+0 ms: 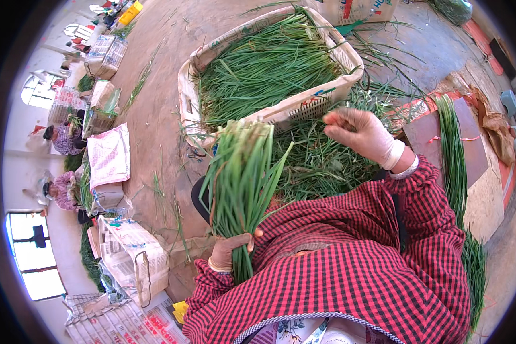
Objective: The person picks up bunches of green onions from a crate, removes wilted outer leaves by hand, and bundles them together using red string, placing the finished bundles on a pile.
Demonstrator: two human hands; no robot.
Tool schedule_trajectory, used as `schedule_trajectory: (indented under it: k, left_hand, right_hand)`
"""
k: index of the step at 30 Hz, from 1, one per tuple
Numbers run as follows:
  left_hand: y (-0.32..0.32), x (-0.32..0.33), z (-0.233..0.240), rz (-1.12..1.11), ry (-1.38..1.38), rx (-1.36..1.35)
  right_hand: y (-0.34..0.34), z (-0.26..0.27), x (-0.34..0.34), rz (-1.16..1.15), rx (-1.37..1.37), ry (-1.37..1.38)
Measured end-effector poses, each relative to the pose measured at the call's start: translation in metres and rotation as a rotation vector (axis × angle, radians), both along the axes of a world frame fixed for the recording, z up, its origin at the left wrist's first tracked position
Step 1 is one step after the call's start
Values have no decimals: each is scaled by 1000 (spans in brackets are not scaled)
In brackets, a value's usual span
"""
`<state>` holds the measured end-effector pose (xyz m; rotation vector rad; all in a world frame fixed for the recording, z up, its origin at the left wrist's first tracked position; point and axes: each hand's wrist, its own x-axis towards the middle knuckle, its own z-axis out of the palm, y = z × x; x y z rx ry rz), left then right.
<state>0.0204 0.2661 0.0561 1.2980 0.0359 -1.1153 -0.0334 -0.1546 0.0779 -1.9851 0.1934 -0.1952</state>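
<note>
My left hand point(233, 251), in a thin pale glove, is closed around a bunch of long green leafy stalks, likely garlic chives point(241, 185), held upright with the pale cut ends at the top. My right hand point(356, 131), gloved too, is raised to the right of the bunch, fingers curled and slightly blurred; whether it holds a scrap cannot be told. Beyond both hands a white plastic crate point(344, 84) holds many more such stalks laid flat. Loose green trimmings point(322, 165) lie heaped between the crate and my lap. A long bundle point(453, 142) with a red tie lies on a board at the right.
An empty-looking white crate point(155, 253) stands at the lower left, near stacked crates point(124, 322). Two co-workers point(66, 139) point(64, 191) sit far left beside covered crates point(109, 155). A brown sheet point(494, 124) and small stools point(509, 103) are at the right.
</note>
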Motion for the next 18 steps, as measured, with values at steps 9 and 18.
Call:
schedule_trajectory:
  k: [9, 18]
  left_hand:
    - [-30, -20, 12, 14, -423, 248]
    - [-43, -22, 1, 34, -378, 153]
  right_hand:
    - [47, 42, 20, 89, -260, -153]
    - [71, 9, 21, 138, 221, 244]
